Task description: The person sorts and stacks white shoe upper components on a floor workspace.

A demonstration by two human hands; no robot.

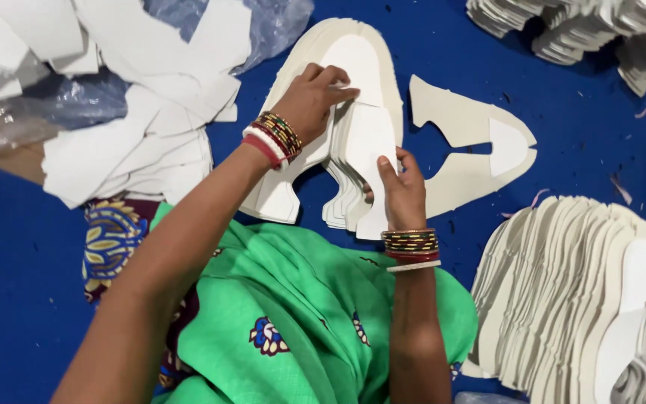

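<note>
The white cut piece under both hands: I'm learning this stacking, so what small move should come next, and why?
Probably press the white cut piece flat and square on the cream shoe-shaped pile. The left hand already rests on the pile's upper part, while the right hand pinches the piece's lower edge, where layers beneath look fanned out rather than aligned.

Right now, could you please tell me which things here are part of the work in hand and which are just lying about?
In hand:
- left hand pressing on the large cream cut-out
- right hand holding the stack of white cut pieces

Lying about:
- single cream cut-out
- fanned stack
- loose white pieces
- clear plastic bag
- far stacks
</note>
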